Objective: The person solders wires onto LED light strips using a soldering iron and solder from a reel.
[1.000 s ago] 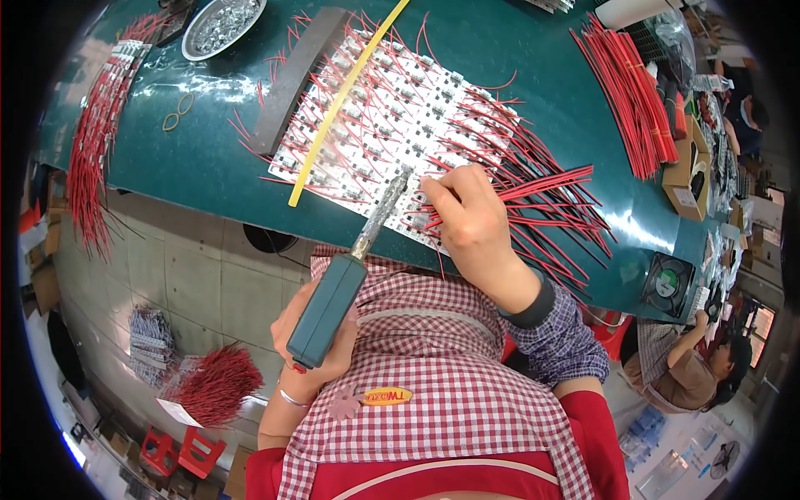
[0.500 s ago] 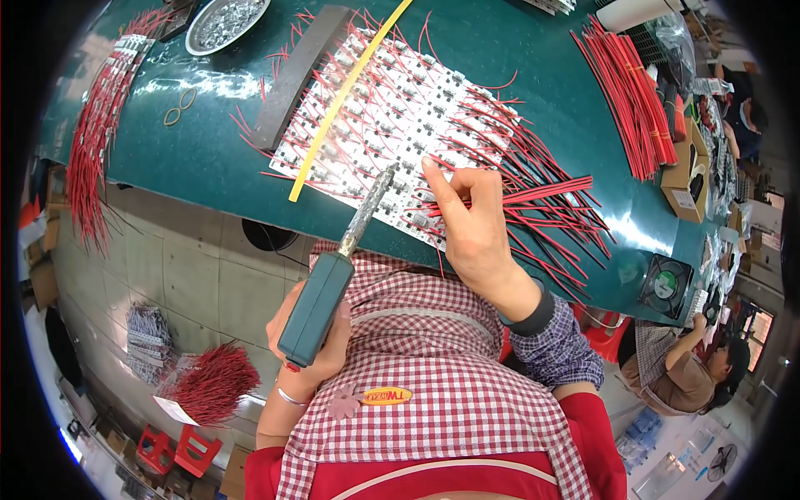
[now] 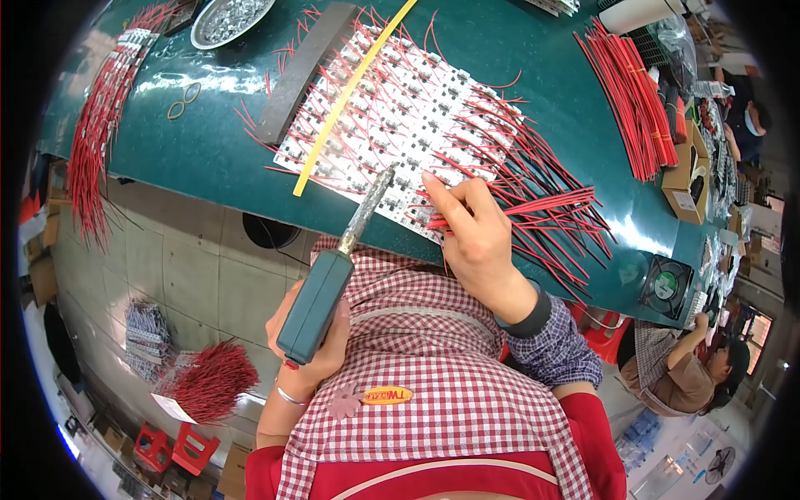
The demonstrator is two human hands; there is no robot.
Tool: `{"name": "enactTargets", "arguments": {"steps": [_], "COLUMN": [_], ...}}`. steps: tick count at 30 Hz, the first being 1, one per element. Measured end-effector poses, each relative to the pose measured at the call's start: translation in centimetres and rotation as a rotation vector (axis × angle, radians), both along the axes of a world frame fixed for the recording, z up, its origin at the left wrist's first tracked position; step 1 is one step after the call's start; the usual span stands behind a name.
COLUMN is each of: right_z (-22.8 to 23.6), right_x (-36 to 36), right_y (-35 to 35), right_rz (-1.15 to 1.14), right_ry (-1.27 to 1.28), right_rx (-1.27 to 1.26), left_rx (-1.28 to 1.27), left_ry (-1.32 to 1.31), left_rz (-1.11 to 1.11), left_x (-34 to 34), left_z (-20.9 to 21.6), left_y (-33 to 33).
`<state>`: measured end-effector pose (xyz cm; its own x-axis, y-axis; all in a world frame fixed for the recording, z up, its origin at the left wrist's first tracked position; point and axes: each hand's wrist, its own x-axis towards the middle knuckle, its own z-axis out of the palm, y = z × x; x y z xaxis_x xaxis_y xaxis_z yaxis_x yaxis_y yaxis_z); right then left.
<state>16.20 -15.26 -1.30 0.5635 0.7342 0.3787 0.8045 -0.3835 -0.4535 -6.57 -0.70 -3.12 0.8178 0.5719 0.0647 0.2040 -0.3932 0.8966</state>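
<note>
Green soldering iron noted in the left hand, fingers wrapped round it, tip at white boards on the table; right hand, fingers curled, index extended, holds red wires by the boards' edge.

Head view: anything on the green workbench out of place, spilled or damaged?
Nothing looks spilled or damaged. Far left, a bundle of red wires and white boards trails over the near edge of the green workbench, which looks untidy.

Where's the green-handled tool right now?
In the head view, just left of centre, the green-handled tool is gripped in the left hand; its metal tip reaches over the white boards, left of the right hand.
</note>
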Motion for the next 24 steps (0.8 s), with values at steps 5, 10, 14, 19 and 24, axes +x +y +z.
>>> {"name": "enactTargets", "arguments": {"steps": [5, 10, 14, 19, 24], "right_z": [-0.4, -0.1, -0.3, -0.4, -0.4], "right_x": [0.0, 0.0, -0.1, -0.1, 0.0], "right_y": [0.1, 0.5, 0.7, 0.8, 0.8], "right_rz": [0.007, 0.012, 0.016, 0.017, 0.02], "right_ry": [0.007, -0.076, -0.13, -0.131, -0.129], "right_rx": [0.074, 0.033, 0.021, 0.001, 0.006], "left_rx": [0.01, 0.016, 0.021, -0.021, 0.119], "left_ry": [0.013, 0.009, 0.012, 0.022, -0.002], "left_rz": [-0.006, -0.005, -0.025, -0.059, -0.111], "left_x": [-0.4, -0.3, 0.5, 0.5, 1.8], "left_z": [-0.1, 0.1, 1.2, 1.4, 2.5], "left_y": [-0.1, -0.1, 0.1, 0.2, 0.5]}}
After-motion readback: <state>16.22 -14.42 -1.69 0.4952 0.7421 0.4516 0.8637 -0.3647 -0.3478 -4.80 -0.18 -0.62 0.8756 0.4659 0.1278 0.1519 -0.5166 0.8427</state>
